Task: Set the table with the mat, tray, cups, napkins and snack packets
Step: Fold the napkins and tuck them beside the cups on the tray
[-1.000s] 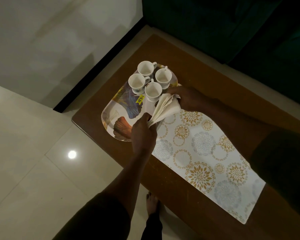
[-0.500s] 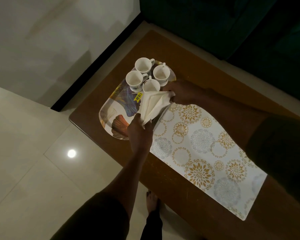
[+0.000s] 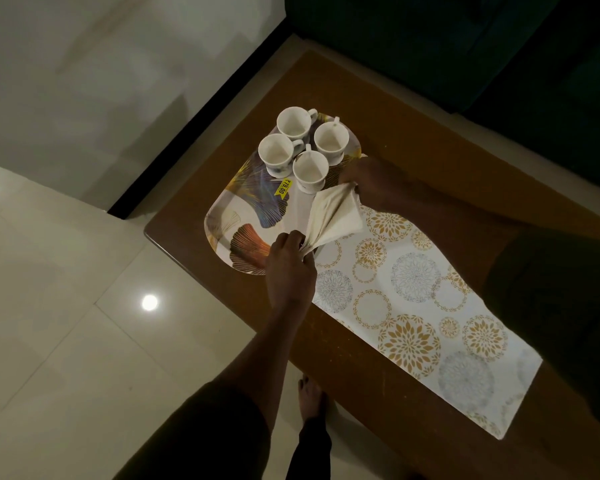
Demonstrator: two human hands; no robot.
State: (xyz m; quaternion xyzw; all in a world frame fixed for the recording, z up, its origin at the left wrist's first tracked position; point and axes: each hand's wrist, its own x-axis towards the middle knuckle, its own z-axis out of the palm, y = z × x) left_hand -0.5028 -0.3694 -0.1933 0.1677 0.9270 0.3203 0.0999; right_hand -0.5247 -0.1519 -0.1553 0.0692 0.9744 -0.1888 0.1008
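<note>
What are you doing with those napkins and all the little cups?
A person is setting the table. Both hands hold a fanned bundle of napkins: the left hand pinches one end, the right hand the other, above the patterned mat. Four empty white cups stand on the leaf-print tray.

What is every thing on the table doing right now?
cups: four, upright, empty, on tray
tray: flat on table
mat: spread flat
napkins: fanned, pinched at both ends
left hand: gripping napkins
right hand: gripping napkins
</note>
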